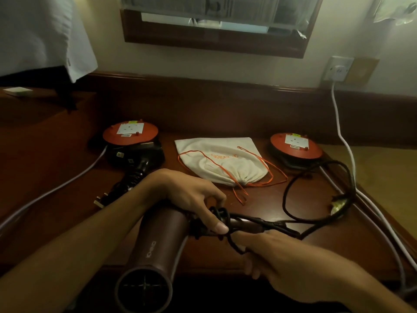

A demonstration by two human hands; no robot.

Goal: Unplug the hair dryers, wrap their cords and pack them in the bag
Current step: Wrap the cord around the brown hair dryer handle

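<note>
1. Hair dryer (155, 242) is held over the table's near edge, barrel toward the person, so its cord (291, 197) can be wound on the handle.
2. Left hand (191, 199) grips the handle, thumb pinning the coils.
3. Right hand (277, 256) pinches the cord, feeding slack.
4. Bag (216, 161) lies mid-table, drawstrings loose; a second dryer (133, 175) lies at the left.

left hand (191, 199): fingers curled, gripping, forearm reaching in | right hand (277, 256): fingers curled, pinching
</note>
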